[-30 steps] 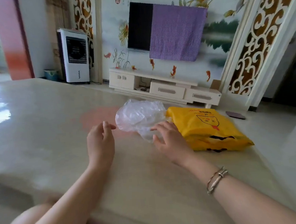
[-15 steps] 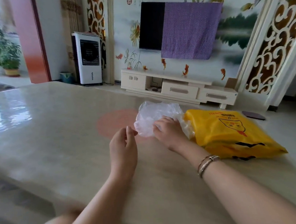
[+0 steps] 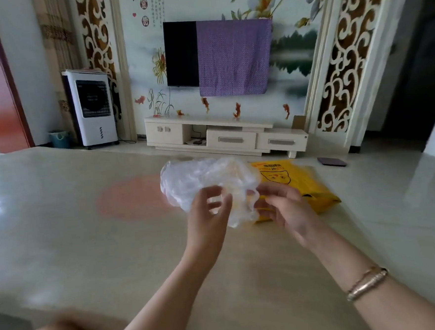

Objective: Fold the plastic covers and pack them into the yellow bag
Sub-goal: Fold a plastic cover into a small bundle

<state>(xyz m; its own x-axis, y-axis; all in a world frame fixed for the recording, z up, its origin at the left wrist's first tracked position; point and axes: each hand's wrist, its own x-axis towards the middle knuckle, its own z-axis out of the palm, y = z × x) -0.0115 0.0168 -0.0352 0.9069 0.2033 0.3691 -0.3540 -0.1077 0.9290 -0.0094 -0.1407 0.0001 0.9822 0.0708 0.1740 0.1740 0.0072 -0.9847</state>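
A crumpled clear plastic cover is lifted above the beige table, held between both my hands. My left hand pinches its lower edge with thumb and fingers. My right hand, blurred by motion, grips the cover's right side. Behind and to the right, the yellow bag with a cartoon print lies flat on the table, partly hidden by the plastic and my right hand.
A pink round patch marks the table left of the cover. A dark flat object lies beyond the bag. A low TV cabinet and a white air cooler stand by the far wall.
The plastic cover has been raised off the table. My left hand moved in and took hold of it; my right hand shifted from resting on it to gripping its right side.
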